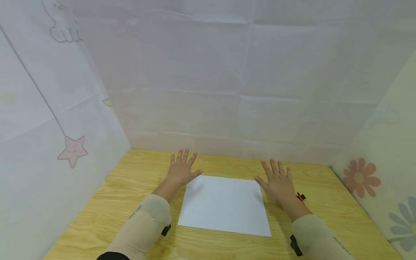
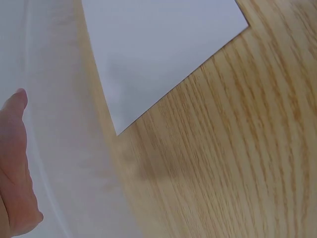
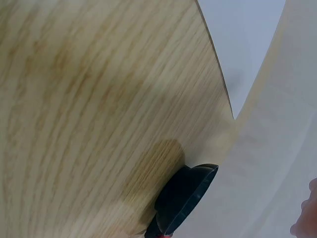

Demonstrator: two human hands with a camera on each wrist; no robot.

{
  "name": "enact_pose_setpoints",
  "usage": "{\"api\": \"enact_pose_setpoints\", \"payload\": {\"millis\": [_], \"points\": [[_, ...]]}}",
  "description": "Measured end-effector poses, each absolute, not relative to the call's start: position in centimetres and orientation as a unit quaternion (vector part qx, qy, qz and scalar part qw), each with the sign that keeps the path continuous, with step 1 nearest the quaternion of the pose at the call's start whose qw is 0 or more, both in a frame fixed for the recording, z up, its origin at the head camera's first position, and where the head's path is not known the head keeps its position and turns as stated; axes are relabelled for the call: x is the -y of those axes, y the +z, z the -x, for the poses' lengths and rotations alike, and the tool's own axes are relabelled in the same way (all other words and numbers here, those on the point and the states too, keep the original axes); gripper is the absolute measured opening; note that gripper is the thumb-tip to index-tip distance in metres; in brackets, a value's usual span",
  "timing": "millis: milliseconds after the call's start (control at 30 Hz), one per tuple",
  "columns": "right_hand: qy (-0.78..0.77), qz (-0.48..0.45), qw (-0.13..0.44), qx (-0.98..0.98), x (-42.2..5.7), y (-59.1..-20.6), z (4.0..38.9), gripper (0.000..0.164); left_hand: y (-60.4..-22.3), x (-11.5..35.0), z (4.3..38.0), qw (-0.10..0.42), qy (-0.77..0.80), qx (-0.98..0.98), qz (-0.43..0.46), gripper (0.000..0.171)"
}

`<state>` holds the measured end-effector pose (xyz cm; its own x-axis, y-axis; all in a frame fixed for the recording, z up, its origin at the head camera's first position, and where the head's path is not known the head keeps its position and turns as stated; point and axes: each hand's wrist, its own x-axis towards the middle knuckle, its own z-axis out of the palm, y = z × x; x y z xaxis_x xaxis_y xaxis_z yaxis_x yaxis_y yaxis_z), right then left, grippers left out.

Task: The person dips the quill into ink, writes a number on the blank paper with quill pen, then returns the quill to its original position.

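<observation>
White paper sheet (image 1: 224,206) lies flat on the wooden tabletop (image 1: 97,216), left grip (image 1: 181,172) and right grip (image 1: 278,185) spread wide, holding nothing, near its far-left and far-right corners; likely light, flexible, easily creased, prone to sliding, so best pinched at opposite edges.

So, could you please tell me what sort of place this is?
Probably a screened-off indoor tabletop workspace: a wood-grain table bears a sheet of white paper, and creased pale sheeting, printed with a pink star and a red flower, stands around three sides.
</observation>
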<state>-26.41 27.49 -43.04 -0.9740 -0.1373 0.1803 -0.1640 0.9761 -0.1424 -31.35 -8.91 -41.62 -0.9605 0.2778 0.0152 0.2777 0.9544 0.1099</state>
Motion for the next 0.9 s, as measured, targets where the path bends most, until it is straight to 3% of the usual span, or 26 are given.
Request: {"api": "enact_pose_setpoints", "payload": {"millis": [267,633,900], "points": [[0.087,-0.074,0.083,0.990,-27.0,-43.4,25.8,0.081,-41.9,9.2,31.1,0.012,0.050,-0.989,-0.138,0.081],[0.103,-0.079,0.126,0.983,-27.7,-42.9,25.4,0.081,-42.4,10.7,30.5,-0.008,0.079,-0.982,-0.171,0.093],[0.144,-0.071,0.107,0.981,-28.7,-43.0,24.3,0.083,-43.4,11.5,29.4,0.035,0.141,-0.967,-0.211,0.099]]}}
